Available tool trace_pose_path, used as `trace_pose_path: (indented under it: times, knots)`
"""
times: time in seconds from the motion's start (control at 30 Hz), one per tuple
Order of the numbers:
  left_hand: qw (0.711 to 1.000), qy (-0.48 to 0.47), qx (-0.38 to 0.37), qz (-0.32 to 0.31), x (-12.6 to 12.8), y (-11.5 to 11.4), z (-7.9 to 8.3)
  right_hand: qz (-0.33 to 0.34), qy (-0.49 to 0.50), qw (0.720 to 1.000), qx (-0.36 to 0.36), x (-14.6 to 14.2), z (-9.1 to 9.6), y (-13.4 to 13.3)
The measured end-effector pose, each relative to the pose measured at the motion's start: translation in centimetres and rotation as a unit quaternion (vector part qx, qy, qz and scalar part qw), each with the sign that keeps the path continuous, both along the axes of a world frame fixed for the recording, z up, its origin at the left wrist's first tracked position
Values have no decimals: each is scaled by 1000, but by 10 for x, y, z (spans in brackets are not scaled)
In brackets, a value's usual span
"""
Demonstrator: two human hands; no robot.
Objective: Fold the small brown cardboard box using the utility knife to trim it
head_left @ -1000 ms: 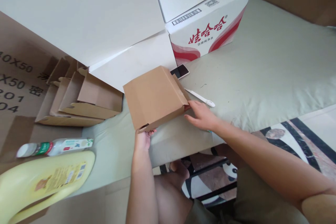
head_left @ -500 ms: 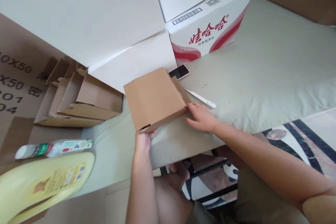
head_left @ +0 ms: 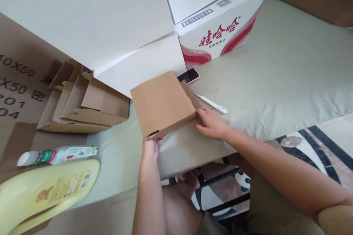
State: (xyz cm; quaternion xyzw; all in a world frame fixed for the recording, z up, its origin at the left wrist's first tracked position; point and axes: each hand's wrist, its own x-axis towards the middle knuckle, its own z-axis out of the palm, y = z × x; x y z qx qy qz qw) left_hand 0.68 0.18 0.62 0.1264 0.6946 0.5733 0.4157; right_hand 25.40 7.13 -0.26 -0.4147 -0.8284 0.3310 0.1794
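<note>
against a pale green cloth [head_left: 284,69], we see the cardboard box [head_left: 161,104] between both hands: left hand [head_left: 150,148] curled under its near corner, right hand [head_left: 212,123] loosely bent, touching; the right-end fold [head_left: 188,97] now shows narrower, seemingly nearer closed.

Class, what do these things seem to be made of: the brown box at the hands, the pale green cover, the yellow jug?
Brown box: cardboard, matt, going by its plain brown faces and sharp folds.
Pale green cover: probably fabric, dull, given its soft wrinkles.
Yellow jug: likely plastic, smooth with a slight sheen, judging by its rounded, moulded shape.
</note>
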Motion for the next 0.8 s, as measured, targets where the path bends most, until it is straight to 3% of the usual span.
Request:
trace_pose_path:
  times: [0.8]
  knots:
    - [1000, 23, 4, 0, 3, 0, 1, -7, -44, 999, -3, -1, 2, -1]
